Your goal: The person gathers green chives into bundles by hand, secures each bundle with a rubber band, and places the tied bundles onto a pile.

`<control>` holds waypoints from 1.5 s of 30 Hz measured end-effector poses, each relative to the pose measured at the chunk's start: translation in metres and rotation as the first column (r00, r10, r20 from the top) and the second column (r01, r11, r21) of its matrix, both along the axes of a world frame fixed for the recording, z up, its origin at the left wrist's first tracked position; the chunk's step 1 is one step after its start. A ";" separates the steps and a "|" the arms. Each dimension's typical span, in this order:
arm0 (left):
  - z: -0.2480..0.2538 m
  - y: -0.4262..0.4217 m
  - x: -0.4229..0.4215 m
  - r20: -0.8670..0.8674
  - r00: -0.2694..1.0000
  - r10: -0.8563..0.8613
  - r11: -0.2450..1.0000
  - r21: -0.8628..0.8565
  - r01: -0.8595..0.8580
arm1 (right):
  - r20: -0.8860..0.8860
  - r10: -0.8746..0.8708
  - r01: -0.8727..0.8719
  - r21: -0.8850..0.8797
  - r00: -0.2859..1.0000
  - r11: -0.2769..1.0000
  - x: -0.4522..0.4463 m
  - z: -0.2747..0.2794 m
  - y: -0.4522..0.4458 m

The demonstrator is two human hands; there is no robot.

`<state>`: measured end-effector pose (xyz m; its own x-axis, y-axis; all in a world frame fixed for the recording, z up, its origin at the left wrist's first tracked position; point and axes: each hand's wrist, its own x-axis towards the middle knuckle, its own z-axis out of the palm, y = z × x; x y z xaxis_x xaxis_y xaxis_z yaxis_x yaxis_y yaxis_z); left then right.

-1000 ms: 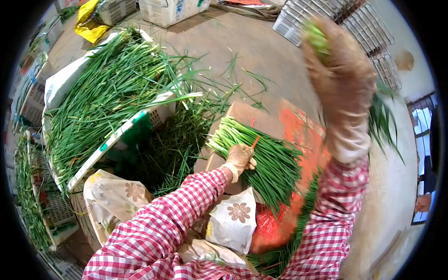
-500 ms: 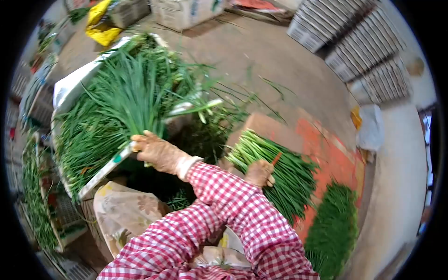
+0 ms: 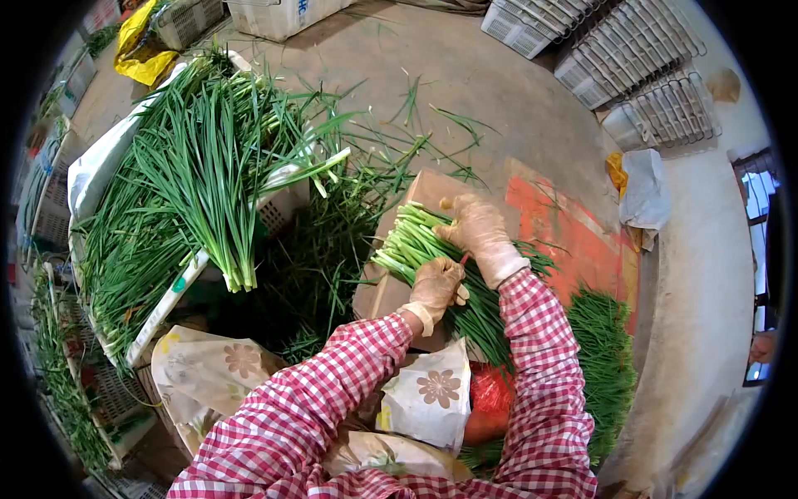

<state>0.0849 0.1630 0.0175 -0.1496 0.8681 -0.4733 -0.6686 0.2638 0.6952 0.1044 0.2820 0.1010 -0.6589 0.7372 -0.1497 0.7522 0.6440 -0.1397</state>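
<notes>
In the head view, the bundle of green stalks (image 3: 412,242) lies just right of centre, beneath both hands. The left hand (image 3: 437,288) is a closed fist on its lower edge, contents hidden; the right hand (image 3: 480,232), half curled, touches its upper side, grip unclear.

Lettered in blue on the white crate (image 3: 278,20) at far left, but cut off by the view's edge and not readable.

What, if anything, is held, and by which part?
The bundle of green stalks, just past its pale ends: left hand closed on the near side, right hand over the far side.
</notes>
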 end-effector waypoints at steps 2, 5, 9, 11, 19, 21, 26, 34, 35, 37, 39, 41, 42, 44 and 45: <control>-0.001 0.000 -0.001 0.002 1.000 -0.015 1.000 0.026 0.015 | 0.027 0.014 -0.014 -0.001 1.000 1.000 0.003 -0.013 -0.003; -0.006 0.001 0.003 0.029 0.999 0.026 0.999 0.046 -0.027 | 0.045 0.063 -0.063 -0.004 0.997 0.998 0.000 -0.026 -0.001; -0.002 -0.001 0.001 -0.015 1.000 0.005 0.999 0.032 -0.005 | -0.218 0.124 -0.090 0.161 0.968 0.983 0.013 -0.047 0.002; -0.001 0.000 0.003 0.020 0.999 0.033 0.999 0.019 -0.034 | -0.118 0.083 -0.069 0.115 0.990 0.991 0.013 -0.028 0.004; -0.004 0.001 0.003 -0.046 0.999 0.029 1.000 0.007 -0.028 | -0.676 0.470 -0.467 0.206 0.567 0.860 -0.071 0.142 -0.004; -0.004 -0.003 0.001 -0.037 0.999 0.008 1.000 0.020 -0.007 | -0.798 0.419 -0.503 0.171 0.433 0.847 -0.073 0.143 -0.006; -0.004 -0.005 0.000 -0.023 1.000 0.001 0.999 0.050 0.000 | -0.660 0.325 -0.342 0.108 0.677 0.933 -0.024 0.047 0.039; -0.010 -0.012 0.000 0.010 1.000 0.006 0.996 0.089 -0.007 | 0.009 -0.374 0.372 -0.127 0.927 0.919 0.034 -0.072 0.072; -0.012 -0.012 -0.002 0.019 1.000 0.012 0.996 0.086 -0.014 | 0.004 -0.370 0.367 -0.137 0.929 0.920 0.026 -0.074 0.073; -0.009 -0.012 -0.003 0.039 0.999 0.002 0.999 0.050 -0.004 | 0.252 -0.343 0.377 -0.102 0.905 0.920 0.008 -0.060 0.060; -0.010 -0.012 -0.001 0.029 0.999 0.015 0.998 0.061 -0.017 | 0.255 -0.325 0.367 -0.141 0.911 0.919 0.000 -0.068 0.060; -0.008 -0.013 0.001 0.039 0.999 0.026 0.999 0.043 -0.028 | 0.226 -0.416 0.446 -0.104 0.881 0.889 -0.002 -0.086 0.064; -0.007 -0.014 0.000 0.039 0.999 0.028 0.998 0.050 -0.030 | 0.201 -0.447 0.470 -0.078 0.871 0.879 0.000 -0.092 0.066; -0.003 -0.018 -0.001 0.039 0.999 0.029 0.998 0.058 -0.031 | 0.041 -0.387 0.388 -0.158 0.921 0.908 0.020 -0.117 0.078; 0.001 -0.021 -0.002 0.048 0.999 0.004 0.995 0.095 -0.008 | -0.123 -0.325 0.294 -0.219 0.938 0.931 0.030 -0.115 0.081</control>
<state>0.0831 0.1425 0.0183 -0.1342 0.9086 -0.3955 -0.7030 0.1940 0.6842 0.1340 0.3625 -0.0140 -0.4292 0.8747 -0.2251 0.8686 0.3313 -0.3685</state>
